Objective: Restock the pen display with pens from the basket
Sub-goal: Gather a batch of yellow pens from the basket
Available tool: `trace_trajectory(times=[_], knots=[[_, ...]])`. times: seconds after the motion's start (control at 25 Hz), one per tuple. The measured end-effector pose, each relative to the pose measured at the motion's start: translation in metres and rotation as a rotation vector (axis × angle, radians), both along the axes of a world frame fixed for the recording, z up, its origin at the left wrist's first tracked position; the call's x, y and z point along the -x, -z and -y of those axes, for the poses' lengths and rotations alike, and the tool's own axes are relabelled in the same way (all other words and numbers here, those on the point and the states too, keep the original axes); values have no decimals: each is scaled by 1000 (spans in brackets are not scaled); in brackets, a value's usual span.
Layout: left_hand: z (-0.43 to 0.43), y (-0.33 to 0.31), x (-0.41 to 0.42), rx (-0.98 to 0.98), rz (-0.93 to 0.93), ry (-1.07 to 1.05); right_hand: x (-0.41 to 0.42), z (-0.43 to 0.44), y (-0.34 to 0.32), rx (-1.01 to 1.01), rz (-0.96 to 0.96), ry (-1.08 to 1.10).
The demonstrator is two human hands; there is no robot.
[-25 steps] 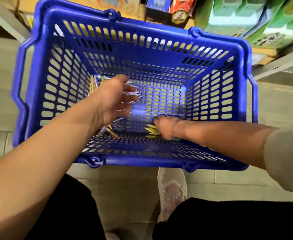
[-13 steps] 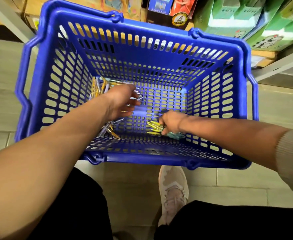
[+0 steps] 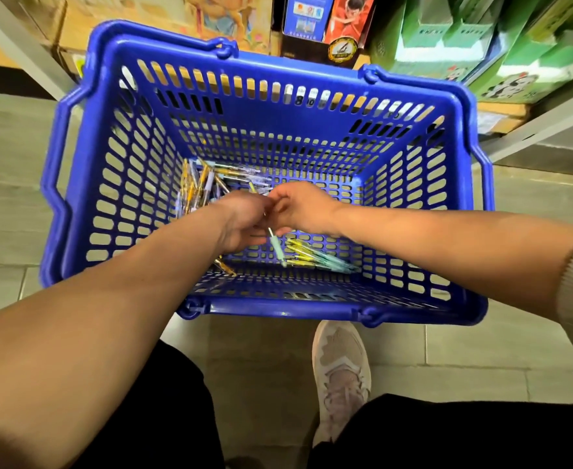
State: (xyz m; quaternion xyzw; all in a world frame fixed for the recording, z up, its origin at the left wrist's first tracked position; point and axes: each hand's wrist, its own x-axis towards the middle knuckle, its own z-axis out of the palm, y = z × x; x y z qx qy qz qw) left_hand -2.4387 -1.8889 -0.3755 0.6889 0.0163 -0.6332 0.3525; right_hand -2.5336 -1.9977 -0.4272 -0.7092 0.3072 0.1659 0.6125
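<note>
A blue plastic basket [image 3: 75, 184] stands on the floor below me. Loose pens [image 3: 199, 184] in yellow, purple and clear lie heaped in its back left corner. A few yellow and mint pens [image 3: 315, 256] lie near its front wall. My left hand [image 3: 241, 222] and my right hand [image 3: 300, 208] meet over the middle of the basket. The left hand's fingers curl round a small bunch of pens. My right hand pinches a mint-green pen [image 3: 277, 248] that hangs down between the two hands. No pen display is in view.
Shelves behind the basket carry green boxes [image 3: 454, 32], a red and blue package [image 3: 325, 18] and cardboard cartons [image 3: 115, 15]. Grey shelf posts [image 3: 24, 49] slant at both sides. My shoe [image 3: 340, 370] stands on the tiled floor just in front of the basket.
My right hand has lifted from the pens at the basket's front and moved up left with a mint-green pen, meeting my left hand, which shifted slightly right.
</note>
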Motion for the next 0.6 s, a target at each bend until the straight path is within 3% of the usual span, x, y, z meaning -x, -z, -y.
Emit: trace_trajectory(times=[0.08,0.16,0.2,0.32,0.36,0.48,0.6], knots=[[-2,2,-3,-9,66,-70,-1,-4,-1,-168,62,67],[-5,2,-9,-27,133,-112,3,2,4,-163,29,78],[-6,3,-12,-24,149,-152,7,7,11,-28,-60,-2],[-9,6,-20,-25,121,-195,31,13,40,637,-485,-657],[-9,7,-21,-28,109,-191,41,8,48,742,-531,-760],[-8,10,-21,-32,113,-171,58,2,65,725,-480,-664],[-7,9,-19,-23,112,-165,49,12,60,582,-475,-623]])
